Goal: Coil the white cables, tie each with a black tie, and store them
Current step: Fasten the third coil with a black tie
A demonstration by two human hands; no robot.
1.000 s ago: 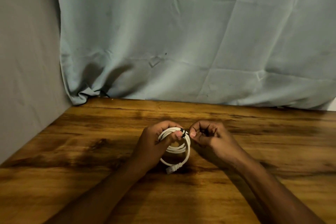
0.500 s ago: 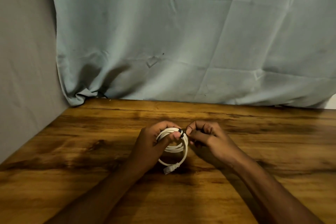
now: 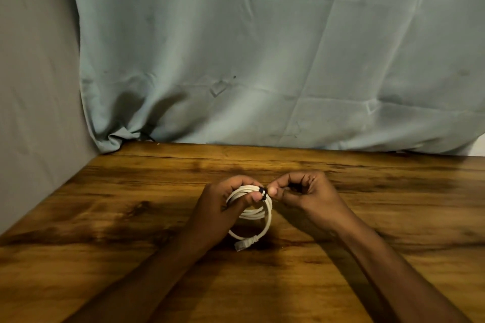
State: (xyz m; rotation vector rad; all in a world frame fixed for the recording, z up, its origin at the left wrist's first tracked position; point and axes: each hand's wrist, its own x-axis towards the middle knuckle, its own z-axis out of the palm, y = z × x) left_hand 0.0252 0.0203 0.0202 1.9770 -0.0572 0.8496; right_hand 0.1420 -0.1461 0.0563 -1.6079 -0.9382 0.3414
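A coiled white cable [image 3: 258, 214] stands upright on the wooden table [image 3: 105, 217], its plug end [image 3: 242, 244] resting on the wood at the bottom. My left hand [image 3: 223, 207] grips the coil's top, thumb pressed near a black tie [image 3: 263, 193] wrapped round the strands. My right hand [image 3: 301, 191] sits just to the right with curled fingers, its thumb and forefinger pinching the tie's end. Most of the tie is hidden between the fingers.
A pale blue-green curtain [image 3: 262, 60] hangs along the table's back edge. A grey wall [image 3: 34, 86] borders the table on the left. Bare wood lies to either side of my arms.
My right hand has shifted slightly left, closing on the tie at the coil's top. The left hand and coil have stayed in place.
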